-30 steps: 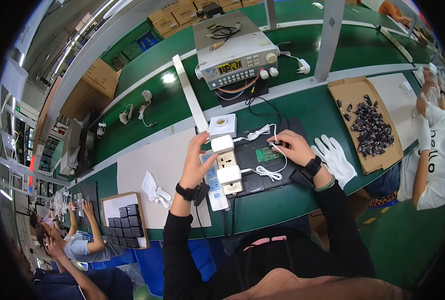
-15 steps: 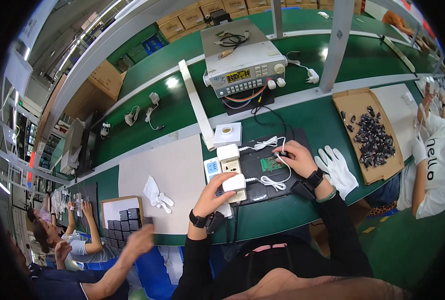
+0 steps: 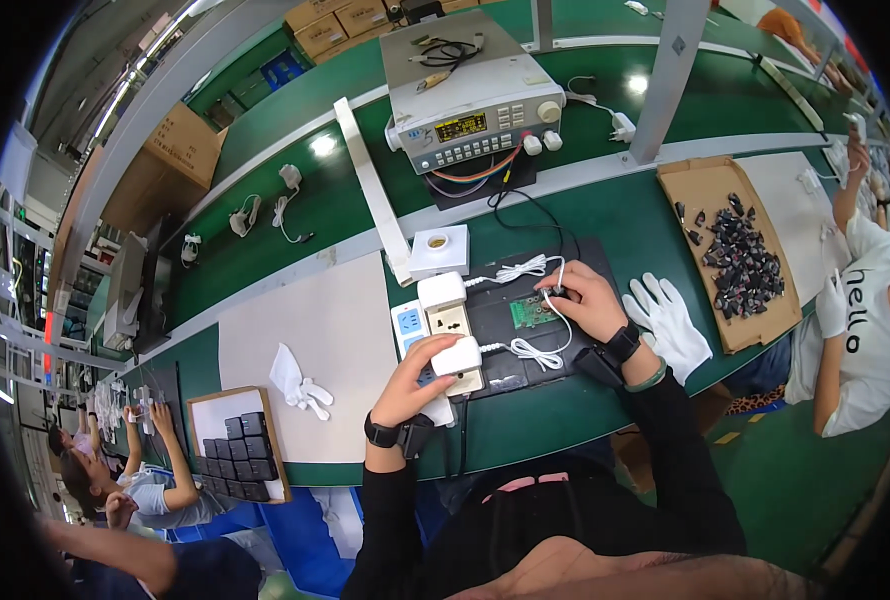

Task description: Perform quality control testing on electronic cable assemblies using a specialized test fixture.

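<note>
Snugly, left fingers (image 3: 427,347) grip a boxy plastic adapter (image 3: 458,357) while right fingers (image 3: 569,278) pinch a small, half-hidden piece (image 3: 557,292).

Left hand (image 3: 415,385) is on the lower white adapter (image 3: 456,355), mid-frame. Right hand (image 3: 587,303) is pinching a white cable (image 3: 537,353) by the green circuit board (image 3: 532,313). White glove (image 3: 673,325) right of center, boxy bench instrument (image 3: 475,110) up top, cardboard tray (image 3: 687,180) far right.
</note>
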`<state>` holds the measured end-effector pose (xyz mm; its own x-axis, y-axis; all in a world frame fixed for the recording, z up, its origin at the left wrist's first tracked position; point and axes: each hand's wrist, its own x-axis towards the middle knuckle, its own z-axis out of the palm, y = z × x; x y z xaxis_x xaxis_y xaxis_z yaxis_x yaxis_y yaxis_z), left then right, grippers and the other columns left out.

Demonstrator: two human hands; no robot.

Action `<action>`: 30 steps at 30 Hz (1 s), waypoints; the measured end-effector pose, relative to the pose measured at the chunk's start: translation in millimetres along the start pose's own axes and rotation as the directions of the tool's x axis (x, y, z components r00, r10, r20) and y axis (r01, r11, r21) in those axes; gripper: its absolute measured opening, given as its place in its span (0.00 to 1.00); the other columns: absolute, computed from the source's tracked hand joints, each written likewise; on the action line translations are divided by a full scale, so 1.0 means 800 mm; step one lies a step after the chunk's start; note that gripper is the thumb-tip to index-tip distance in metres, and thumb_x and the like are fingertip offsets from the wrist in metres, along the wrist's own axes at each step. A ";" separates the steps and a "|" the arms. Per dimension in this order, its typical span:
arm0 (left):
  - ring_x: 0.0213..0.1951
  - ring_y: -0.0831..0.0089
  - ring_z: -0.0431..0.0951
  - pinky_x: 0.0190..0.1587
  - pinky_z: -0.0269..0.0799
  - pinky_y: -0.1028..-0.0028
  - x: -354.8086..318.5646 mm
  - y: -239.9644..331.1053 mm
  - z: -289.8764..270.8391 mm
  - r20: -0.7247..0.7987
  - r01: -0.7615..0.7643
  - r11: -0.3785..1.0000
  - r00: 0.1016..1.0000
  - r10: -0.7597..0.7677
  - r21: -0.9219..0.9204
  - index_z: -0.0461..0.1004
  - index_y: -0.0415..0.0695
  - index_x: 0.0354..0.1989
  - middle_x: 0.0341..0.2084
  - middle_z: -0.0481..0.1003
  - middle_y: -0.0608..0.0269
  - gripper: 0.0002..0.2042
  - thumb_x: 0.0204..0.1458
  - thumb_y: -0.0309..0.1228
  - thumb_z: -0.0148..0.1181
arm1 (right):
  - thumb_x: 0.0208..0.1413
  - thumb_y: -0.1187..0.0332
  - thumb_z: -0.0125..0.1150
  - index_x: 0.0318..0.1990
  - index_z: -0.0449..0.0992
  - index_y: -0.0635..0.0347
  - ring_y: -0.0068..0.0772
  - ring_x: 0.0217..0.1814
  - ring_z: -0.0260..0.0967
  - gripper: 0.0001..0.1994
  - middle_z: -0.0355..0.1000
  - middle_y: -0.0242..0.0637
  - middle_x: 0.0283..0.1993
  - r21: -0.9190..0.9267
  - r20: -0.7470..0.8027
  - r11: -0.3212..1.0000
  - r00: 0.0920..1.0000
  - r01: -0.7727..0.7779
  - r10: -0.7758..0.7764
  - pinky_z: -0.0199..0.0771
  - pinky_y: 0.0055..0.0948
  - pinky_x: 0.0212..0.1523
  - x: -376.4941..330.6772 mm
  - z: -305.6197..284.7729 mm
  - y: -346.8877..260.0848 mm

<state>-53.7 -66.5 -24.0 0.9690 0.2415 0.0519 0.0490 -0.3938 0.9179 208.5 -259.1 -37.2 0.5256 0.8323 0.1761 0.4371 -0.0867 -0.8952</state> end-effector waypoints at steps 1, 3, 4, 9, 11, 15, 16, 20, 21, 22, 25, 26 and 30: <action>0.61 0.62 0.62 0.63 0.55 0.67 0.000 0.000 0.000 0.003 0.002 1.000 1.000 -0.002 0.000 0.64 0.42 0.58 0.57 0.65 0.55 0.25 0.49 0.24 0.60 | 0.46 0.72 0.66 0.42 0.79 0.54 0.20 0.27 0.58 0.13 0.62 0.28 0.32 -0.002 0.000 1.000 1.000 -0.002 0.002 0.58 0.20 0.28 0.001 0.001 0.003; 0.61 0.62 0.62 0.63 0.55 0.67 0.000 0.000 -0.001 0.006 0.008 1.000 1.000 -0.008 -0.001 0.64 0.42 0.58 0.57 0.65 0.55 0.25 0.49 0.23 0.60 | 0.46 0.73 0.66 0.42 0.79 0.55 0.18 0.26 0.56 0.13 0.62 0.27 0.32 0.234 -0.042 0.972 0.999 0.021 -0.012 0.57 0.18 0.28 0.004 0.003 0.008; 0.61 0.62 0.62 0.63 0.55 0.67 -0.001 0.000 -0.001 0.004 0.011 1.000 1.000 -0.011 -0.003 0.64 0.42 0.58 0.57 0.65 0.55 0.25 0.49 0.23 0.60 | 0.46 0.73 0.66 0.42 0.79 0.55 0.17 0.26 0.56 0.13 0.62 0.27 0.32 0.348 -0.063 0.937 0.998 0.035 -0.014 0.56 0.18 0.28 0.005 0.004 0.008; 0.61 0.61 0.62 0.63 0.55 0.67 -0.002 -0.001 -0.001 0.005 0.016 1.000 1.000 -0.016 -0.002 0.64 0.42 0.58 0.57 0.65 0.55 0.25 0.48 0.23 0.60 | 0.46 0.73 0.67 0.42 0.79 0.57 0.15 0.25 0.54 0.13 0.63 0.26 0.32 0.343 -0.102 0.939 0.993 -0.021 0.060 0.54 0.16 0.27 0.005 0.002 0.003; 0.61 0.61 0.62 0.63 0.55 0.67 -0.002 -0.001 0.000 0.001 0.018 1.000 1.000 -0.018 0.004 0.64 0.42 0.58 0.57 0.65 0.55 0.26 0.48 0.23 0.60 | 0.46 0.73 0.67 0.42 0.80 0.57 0.15 0.25 0.53 0.13 0.63 0.26 0.32 0.222 -0.060 0.974 0.996 -0.046 0.061 0.54 0.16 0.27 0.002 0.001 0.001; 0.61 0.61 0.62 0.63 0.55 0.67 -0.002 -0.001 0.001 0.001 -0.009 1.000 1.000 0.009 0.011 0.64 0.43 0.58 0.57 0.65 0.55 0.26 0.48 0.23 0.60 | 0.46 0.72 0.67 0.41 0.80 0.57 0.18 0.26 0.56 0.12 0.64 0.28 0.32 0.076 -0.036 0.995 0.997 -0.063 0.066 0.57 0.18 0.28 0.001 0.000 -0.007; 0.61 0.61 0.62 0.63 0.55 0.67 -0.002 -0.001 0.000 -0.001 -0.008 1.000 1.000 0.008 0.010 0.64 0.43 0.58 0.57 0.65 0.55 0.26 0.48 0.23 0.60 | 0.46 0.71 0.67 0.40 0.80 0.57 0.20 0.26 0.58 0.12 0.65 0.29 0.32 0.033 -0.036 0.997 0.997 -0.066 0.067 0.59 0.19 0.28 0.001 0.000 -0.008; 0.61 0.61 0.62 0.63 0.55 0.67 -0.001 0.001 -0.001 0.008 -0.013 0.999 1.000 0.013 0.031 0.64 0.43 0.58 0.57 0.66 0.55 0.26 0.49 0.23 0.60 | 0.46 0.68 0.67 0.40 0.80 0.55 0.28 0.30 0.65 0.12 0.65 0.32 0.32 -0.147 -0.093 0.989 0.995 0.027 -0.041 0.65 0.25 0.32 0.000 -0.002 -0.006; 0.61 0.61 0.62 0.63 0.55 0.66 -0.001 0.001 -0.001 0.007 -0.011 1.000 1.000 0.011 0.027 0.64 0.43 0.59 0.57 0.66 0.56 0.26 0.49 0.24 0.60 | 0.46 0.68 0.67 0.40 0.80 0.55 0.28 0.30 0.65 0.12 0.65 0.32 0.32 -0.146 -0.089 0.989 0.995 0.027 -0.040 0.65 0.25 0.32 0.000 -0.002 -0.005; 0.61 0.60 0.62 0.64 0.55 0.66 -0.001 0.001 -0.002 0.005 -0.010 1.000 1.000 0.010 0.024 0.64 0.44 0.59 0.57 0.66 0.57 0.26 0.49 0.25 0.60 | 0.46 0.67 0.66 0.40 0.80 0.54 0.30 0.32 0.66 0.12 0.66 0.33 0.33 -0.206 -0.075 0.976 0.993 0.071 -0.088 0.66 0.26 0.33 0.001 -0.001 -0.004; 0.61 0.60 0.62 0.64 0.55 0.66 -0.001 0.000 -0.002 0.007 -0.008 1.000 1.000 0.008 0.019 0.64 0.44 0.59 0.58 0.66 0.57 0.26 0.49 0.26 0.60 | 0.46 0.65 0.65 0.40 0.80 0.53 0.35 0.35 0.69 0.12 0.66 0.34 0.33 -0.323 -0.047 0.933 0.982 0.159 -0.184 0.68 0.29 0.36 0.002 -0.002 -0.003; 0.61 0.60 0.62 0.64 0.55 0.66 -0.001 0.000 -0.003 0.009 -0.006 1.000 1.000 0.005 0.016 0.64 0.44 0.59 0.58 0.66 0.57 0.26 0.49 0.25 0.60 | 0.46 0.65 0.65 0.41 0.80 0.52 0.34 0.35 0.69 0.12 0.66 0.34 0.33 -0.303 -0.044 0.946 0.989 0.118 -0.138 0.68 0.29 0.36 0.001 -0.001 -0.005; 0.61 0.60 0.62 0.64 0.54 0.66 -0.002 0.001 -0.001 0.004 -0.018 1.000 1.000 0.018 0.015 0.64 0.44 0.59 0.58 0.66 0.57 0.26 0.49 0.26 0.60 | 0.46 0.65 0.64 0.41 0.80 0.50 0.33 0.34 0.68 0.12 0.66 0.33 0.33 -0.245 -0.032 0.969 0.999 0.028 -0.037 0.68 0.28 0.36 -0.001 -0.002 -0.008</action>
<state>-55.2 -66.5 -22.8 0.9707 0.2307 0.0670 0.0349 -0.4113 0.9109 206.6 -259.9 -30.9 0.5321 0.8170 0.2221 0.6173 -0.1948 -0.7623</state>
